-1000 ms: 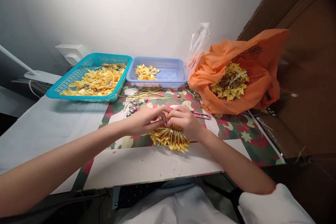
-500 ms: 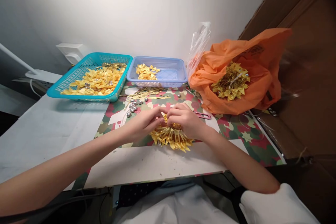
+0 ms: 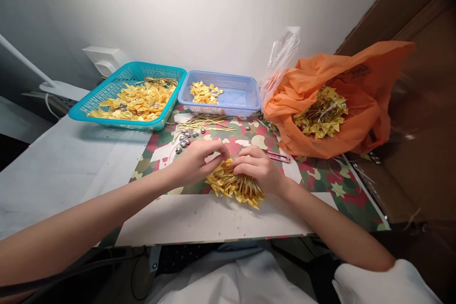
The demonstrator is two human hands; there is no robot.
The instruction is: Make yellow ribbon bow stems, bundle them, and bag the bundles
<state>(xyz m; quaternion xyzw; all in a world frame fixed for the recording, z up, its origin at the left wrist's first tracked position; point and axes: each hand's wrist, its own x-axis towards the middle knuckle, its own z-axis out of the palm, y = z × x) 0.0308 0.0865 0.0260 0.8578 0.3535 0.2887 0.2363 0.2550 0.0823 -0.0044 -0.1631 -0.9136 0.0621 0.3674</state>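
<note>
A ring-like bundle of yellow ribbon flowers with gold wire stems (image 3: 237,187) lies on the table before me. At its upper left, my left hand (image 3: 201,161) has thumb and index finger pinched together at the flower edge; what lies between the tips is too small to make out. My right hand (image 3: 260,168) rests over the right side of the bundle, fingers curled around its top. Its fingertips are partly hidden among the flowers and stems. Silver bells (image 3: 184,140) and loose gold wires (image 3: 208,122) lie just beyond my left hand.
A teal basket (image 3: 162,121) holds yellow flowers, bells and wires. Beside it, a blue basket (image 3: 238,99) holds fewer flowers. An orange bag (image 3: 370,114) with another flower bundle stands right, near a pink-handled tool (image 3: 280,157). Cardboard (image 3: 409,19) rises at the right.
The view has shifted slightly. My left fingers have closed into a pinch and drawn a little away from my right hand, whose fingers have shifted on the bundle.
</note>
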